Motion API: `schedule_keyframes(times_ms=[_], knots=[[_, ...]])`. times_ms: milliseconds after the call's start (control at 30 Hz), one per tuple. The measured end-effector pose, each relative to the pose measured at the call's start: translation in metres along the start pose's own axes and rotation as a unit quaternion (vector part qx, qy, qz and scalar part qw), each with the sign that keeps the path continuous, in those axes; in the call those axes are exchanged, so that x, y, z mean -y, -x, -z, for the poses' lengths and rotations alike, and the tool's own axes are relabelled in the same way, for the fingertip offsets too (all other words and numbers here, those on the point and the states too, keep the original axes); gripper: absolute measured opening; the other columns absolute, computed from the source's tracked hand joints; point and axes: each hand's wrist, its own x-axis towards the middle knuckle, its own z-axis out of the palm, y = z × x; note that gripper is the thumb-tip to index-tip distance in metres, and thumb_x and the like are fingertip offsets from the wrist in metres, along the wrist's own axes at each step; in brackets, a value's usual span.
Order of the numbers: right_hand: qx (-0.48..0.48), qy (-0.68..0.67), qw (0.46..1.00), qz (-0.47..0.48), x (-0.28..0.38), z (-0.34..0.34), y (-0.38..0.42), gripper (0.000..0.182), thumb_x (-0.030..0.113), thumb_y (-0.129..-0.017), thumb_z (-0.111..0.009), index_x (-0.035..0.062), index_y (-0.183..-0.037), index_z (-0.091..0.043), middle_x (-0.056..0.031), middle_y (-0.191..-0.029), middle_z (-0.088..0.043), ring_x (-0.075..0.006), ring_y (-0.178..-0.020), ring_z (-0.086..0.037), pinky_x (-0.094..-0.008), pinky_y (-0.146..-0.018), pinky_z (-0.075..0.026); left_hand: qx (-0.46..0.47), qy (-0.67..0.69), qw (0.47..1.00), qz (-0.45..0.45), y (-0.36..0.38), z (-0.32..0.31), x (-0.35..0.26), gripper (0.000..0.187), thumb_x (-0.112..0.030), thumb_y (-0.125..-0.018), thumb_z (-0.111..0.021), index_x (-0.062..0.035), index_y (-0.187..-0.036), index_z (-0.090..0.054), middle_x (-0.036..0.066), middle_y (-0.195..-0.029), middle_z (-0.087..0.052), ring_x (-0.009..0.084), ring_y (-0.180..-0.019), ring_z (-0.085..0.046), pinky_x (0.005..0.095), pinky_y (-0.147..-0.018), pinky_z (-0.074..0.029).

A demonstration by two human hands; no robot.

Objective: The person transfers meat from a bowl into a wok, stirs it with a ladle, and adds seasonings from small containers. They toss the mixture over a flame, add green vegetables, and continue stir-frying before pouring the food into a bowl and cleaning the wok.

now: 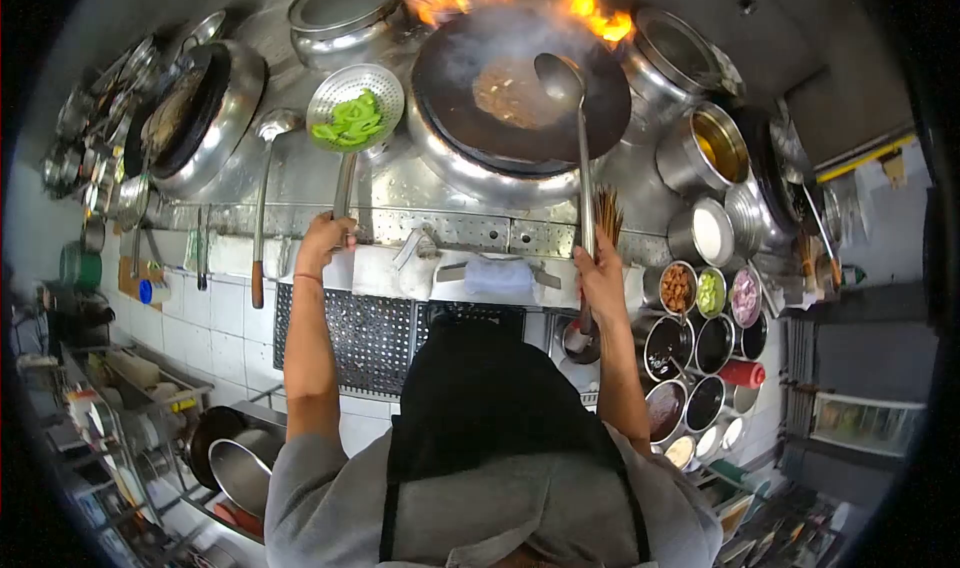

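My left hand (325,243) is wrapped round the handle of a perforated strainer (385,80), which holds sliced green peppers (350,118) left of the wok. The handle of a long ladle (586,158) is in my right hand (600,268). Its bowl is over the right part of the large dark wok (460,118). Inside the wok lies light brown food (515,93), with smoke above it. Flames (595,8) rise at the wok's far edge.
Another ladle (262,193) lies on the steel range at left, near a second wok (180,108). Pots (690,158) and several ingredient containers (677,288) stand at right. Folded cloths (395,271) line the front edge.
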Motion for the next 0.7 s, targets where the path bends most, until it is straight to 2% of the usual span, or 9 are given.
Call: schedule_keyframes(times_ms=[33,67,133,233,367,433,467,600,700], knots=[[-0.008,-0.006,1.000,-0.002,0.000,-0.003,0.001,0.049,0.003,-0.093,-0.053,-0.0001,-0.140,-0.039,0.0010,-0.069,-0.052,-0.0048,-0.041,-0.038,-0.0224,-0.035,-0.033,0.154,0.341,0.915,0.147,0.007,0.004,-0.012,0.027,-0.014,-0.087,-0.059,0.0019,-0.108,-0.054,0.006,-0.077,-0.058,0.0176,-0.059,-0.056,0.0351,-0.052,-0.048],[-0.006,-0.042,0.999,-0.028,0.003,-0.005,0.001,0.047,0.003,-0.093,-0.053,0.0007,-0.139,-0.040,0.0010,-0.068,-0.050,-0.0058,-0.041,-0.039,-0.0229,-0.036,-0.035,0.158,0.334,0.918,0.145,0.006,0.002,-0.015,0.027,-0.014,-0.087,-0.059,0.0019,-0.108,-0.054,0.006,-0.077,-0.058,0.0176,-0.059,-0.056,0.0351,-0.052,-0.048],[0.002,-0.094,0.994,-0.052,0.006,-0.009,-0.001,0.045,0.004,-0.093,-0.054,0.0020,-0.136,-0.043,0.0019,-0.062,-0.046,-0.0072,-0.040,-0.040,-0.0237,-0.036,-0.037,0.330,0.692,0.616,0.180,0.003,-0.001,-0.020,0.011,-0.010,-0.091,-0.053,-0.0036,-0.100,-0.056,-0.001,-0.064,-0.049,0.0070,-0.052,-0.047,0.0230,-0.044,-0.042],[0.017,-0.083,0.995,-0.049,0.009,-0.003,-0.004,0.049,0.006,-0.092,-0.054,0.0037,-0.139,-0.040,0.0008,-0.067,-0.050,-0.0065,-0.044,-0.043,-0.0230,-0.035,-0.037,0.296,0.671,0.668,0.129,0.008,-0.004,-0.033,0.010,-0.008,-0.091,-0.052,-0.0021,-0.099,-0.055,-0.002,-0.064,-0.046,0.0061,-0.047,-0.042,0.0203,-0.038,-0.036],[-0.020,-0.018,1.000,-0.014,0.008,0.000,-0.004,0.053,0.004,-0.091,-0.054,0.0015,-0.141,-0.038,-0.0010,-0.070,-0.054,-0.0066,-0.043,-0.044,-0.0238,-0.036,-0.037,0.151,0.528,0.835,0.029,0.095,0.005,-0.086,0.015,-0.009,-0.089,-0.055,-0.0008,-0.101,-0.051,0.000,-0.066,-0.046,0.0066,-0.046,-0.041,0.0208,-0.034,-0.033],[-0.037,0.065,0.997,0.036,0.001,0.003,-0.010,0.055,0.002,-0.089,-0.055,0.0003,-0.141,-0.038,-0.0028,-0.073,-0.058,-0.0064,-0.043,-0.045,-0.0242,-0.037,-0.036,0.152,0.496,0.855,0.011,0.118,0.010,-0.119,0.017,-0.009,-0.088,-0.056,-0.0008,-0.102,-0.050,0.000,-0.066,-0.046,0.0075,-0.046,-0.042,0.0222,-0.034,-0.035],[-0.055,0.143,0.980,0.125,-0.016,0.008,-0.021,0.053,0.009,-0.085,-0.060,-0.0037,-0.134,-0.045,-0.0090,-0.070,-0.063,-0.0183,-0.056,-0.058,-0.0327,-0.057,-0.048,0.146,0.466,0.873,-0.015,0.126,0.010,-0.132,0.019,-0.009,-0.087,-0.057,-0.0008,-0.103,-0.049,0.001,-0.066,-0.046,0.0084,-0.046,-0.043,0.0235,-0.034,-0.037],[-0.045,0.152,0.978,0.133,0.014,-0.004,-0.033,0.054,0.010,-0.084,-0.059,-0.0021,-0.135,-0.045,-0.0157,-0.076,-0.065,-0.0257,-0.067,-0.062,-0.0362,-0.068,-0.049,0.112,0.351,0.929,-0.039,0.137,-0.033,-0.191,0.020,-0.008,-0.085,-0.059,-0.0003,-0.100,-0.048,0.003,-0.068,-0.048,0.0116,-0.047,-0.047,0.0274,-0.036,-0.041],[0.028,0.275,0.961,0.025,0.060,-0.015,-0.031,0.055,0.010,-0.084,-0.058,0.0011,-0.136,-0.045,-0.0249,-0.085,-0.065,-0.0341,-0.077,-0.066,-0.0382,-0.073,-0.050,0.139,0.303,0.940,-0.072,0.111,-0.076,-0.213,0.018,-0.005,-0.084,-0.058,-0.0012,-0.096,-0.045,0.004,-0.068,-0.050,0.0126,-0.046,-0.048,0.0286,-0.035,-0.039]])
